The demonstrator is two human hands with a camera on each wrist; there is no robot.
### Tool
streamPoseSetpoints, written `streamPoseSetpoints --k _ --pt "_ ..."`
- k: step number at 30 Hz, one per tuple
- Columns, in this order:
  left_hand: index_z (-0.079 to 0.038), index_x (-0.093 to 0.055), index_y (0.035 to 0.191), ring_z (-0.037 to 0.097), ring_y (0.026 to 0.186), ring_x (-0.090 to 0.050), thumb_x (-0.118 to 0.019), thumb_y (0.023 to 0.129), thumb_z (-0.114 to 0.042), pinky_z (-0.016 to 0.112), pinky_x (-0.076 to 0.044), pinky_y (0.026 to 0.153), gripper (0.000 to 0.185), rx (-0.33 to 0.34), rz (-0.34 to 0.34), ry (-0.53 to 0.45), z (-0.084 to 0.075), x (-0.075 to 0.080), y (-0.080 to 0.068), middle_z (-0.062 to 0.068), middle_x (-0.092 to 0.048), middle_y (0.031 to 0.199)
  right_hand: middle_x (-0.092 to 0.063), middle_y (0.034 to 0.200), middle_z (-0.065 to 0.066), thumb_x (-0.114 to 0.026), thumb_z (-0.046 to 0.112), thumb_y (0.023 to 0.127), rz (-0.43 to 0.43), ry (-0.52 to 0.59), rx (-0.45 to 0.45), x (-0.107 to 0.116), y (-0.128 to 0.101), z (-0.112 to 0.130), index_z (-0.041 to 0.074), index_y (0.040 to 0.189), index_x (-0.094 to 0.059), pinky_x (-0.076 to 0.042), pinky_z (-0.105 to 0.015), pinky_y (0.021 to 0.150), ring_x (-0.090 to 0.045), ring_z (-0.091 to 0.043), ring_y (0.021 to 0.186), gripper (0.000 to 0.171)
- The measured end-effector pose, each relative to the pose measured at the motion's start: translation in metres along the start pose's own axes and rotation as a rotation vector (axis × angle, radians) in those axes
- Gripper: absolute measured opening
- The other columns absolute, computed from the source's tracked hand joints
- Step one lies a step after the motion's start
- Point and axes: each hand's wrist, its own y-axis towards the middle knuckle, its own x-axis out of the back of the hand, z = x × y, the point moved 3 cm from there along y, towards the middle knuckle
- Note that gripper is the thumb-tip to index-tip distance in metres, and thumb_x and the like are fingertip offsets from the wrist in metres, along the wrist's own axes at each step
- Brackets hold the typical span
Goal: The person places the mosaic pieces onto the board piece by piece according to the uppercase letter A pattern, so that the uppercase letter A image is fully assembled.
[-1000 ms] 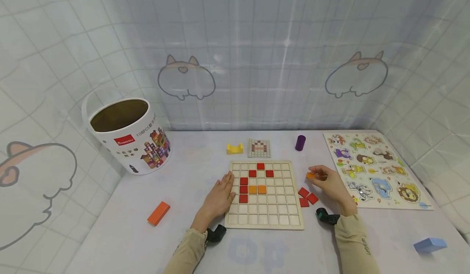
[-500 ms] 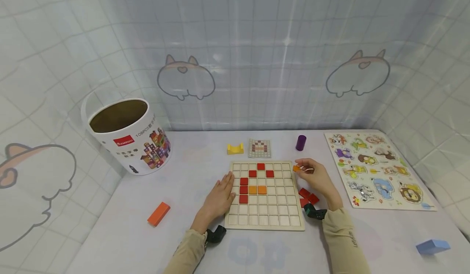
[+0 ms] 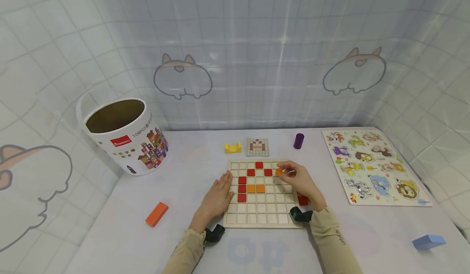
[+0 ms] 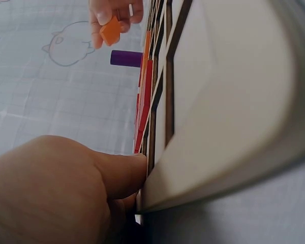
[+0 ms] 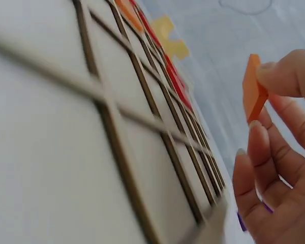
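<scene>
on the far left of the pale table [image 3: 121,229] stood a white cardboard tub printed with toy blocks [image 3: 126,137], its mouth open, and nearer the person lay a loose orange rectangular block [image 3: 156,214]. further right, the left hand [image 3: 217,196] rested flat with relaxed, straight fingers against the left edge of the square wooden grid board [image 3: 261,217], gripping nothing. on that board sat red square tiles [image 3: 242,180] and two orange square tiles [image 3: 256,188] side by side. behind it lay a small yellow notched block [image 3: 233,147], a little pattern card [image 3: 257,146] and a purple cylinder [image 3: 298,141]. the right hand [image 3: 300,179] hovered over the board's upper right squares, pinching a small orange square tile [image 3: 278,172] between thumb and fingertips [image 5: 274,76], held clear of the surface. well to the right lay a wooden animal puzzle board [image 3: 371,168], and in the near right corner a light blue block [image 3: 428,241].
</scene>
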Motion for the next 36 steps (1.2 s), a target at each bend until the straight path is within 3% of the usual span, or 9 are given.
streamPoseSetpoints --k 9,16,19,25,36 --pt "0.004 -0.024 0.151 0.034 0.149 -0.023 -0.045 0.101 -0.021 0.051 -0.021 0.121 0.06 0.01 0.005 0.003 0.001 -0.001 0.002 0.017 -0.021 0.161 -0.065 0.111 -0.02 -0.069 0.001 0.084 0.106 0.048 0.006 -0.022 -0.005 0.002 -0.002 0.116 -0.063 -0.046 -0.016 0.074 -0.053 -0.01 0.084 0.032" --pt "0.001 -0.022 0.153 0.031 0.15 -0.021 -0.044 0.101 -0.024 0.049 -0.02 0.122 0.062 0.032 0.019 0.008 0.001 -0.003 0.002 0.015 -0.02 0.162 -0.071 0.095 0.001 -0.078 0.008 0.076 0.104 -0.219 0.11 -0.033 -0.004 -0.004 0.011 0.109 -0.07 -0.049 -0.019 0.074 -0.057 -0.008 0.083 0.034" --pt "0.001 -0.023 0.152 0.031 0.149 -0.022 -0.045 0.101 -0.024 0.049 -0.02 0.122 0.062 0.036 0.016 0.004 0.001 -0.003 0.002 0.015 -0.02 0.162 -0.07 0.094 0.003 -0.079 0.009 0.075 0.097 -0.268 0.119 -0.034 -0.004 -0.004 0.013 0.107 -0.071 -0.049 -0.021 0.075 -0.057 -0.009 0.085 0.033" --pt "0.003 -0.023 0.152 0.033 0.149 -0.022 -0.045 0.101 -0.022 0.051 -0.02 0.121 0.061 0.023 0.012 0.003 0.002 -0.003 0.002 0.016 -0.02 0.161 -0.069 0.095 0.004 -0.08 0.012 0.075 0.101 -0.266 0.084 -0.033 -0.006 -0.003 0.017 0.097 -0.071 -0.047 -0.022 0.077 -0.054 -0.009 0.086 0.024" --pt "0.002 -0.021 0.153 0.032 0.15 -0.021 -0.044 0.102 -0.024 0.051 -0.019 0.122 0.061 0.024 0.018 0.0 0.002 -0.002 0.003 0.015 -0.019 0.162 -0.07 0.099 0.001 -0.081 0.009 0.075 0.146 -0.188 0.109 -0.031 -0.006 -0.004 0.015 0.098 -0.071 -0.048 -0.021 0.078 -0.056 -0.009 0.087 0.026"
